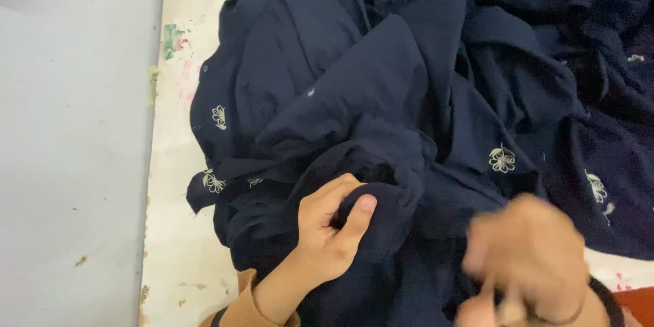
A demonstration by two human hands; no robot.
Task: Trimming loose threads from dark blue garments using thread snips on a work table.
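Left hand [327, 228] near the front edge of the bench: grip pinching a fold of the dark navy woven fabric with small white embroidered flowers [381, 95], thumb up over the fold, fingers curled in behind it. Tan sleeve cuff [238, 306] visible at the wrist.

Right hand [528, 259] at the front right, blurred by motion; appears loosely closed, but whether on cloth or on something small cannot be told. Dark band [610, 300] at that wrist.

Fabric heaped in deep crumpled folds over most of the bench, from the front edge to the far edge and off to the right; left margin of the heap well short of the bench's left edge. One white flower motif [502, 159] just right of the pinched fold, others [219, 116] toward the left margin.

Judgement on handling: pinch best kept firm and close to the fold's edge; only one layer to be drawn clear, since neighbouring folds overlap and would likely drag along. Slow pull advisable.

Surface: off-white worn bench top [174, 231], chipped, with pink and green paint stains near the far left. Beyond the left edge, plain grey floor [75, 143] with a few specks. Red patch [637, 296] at the front right corner.
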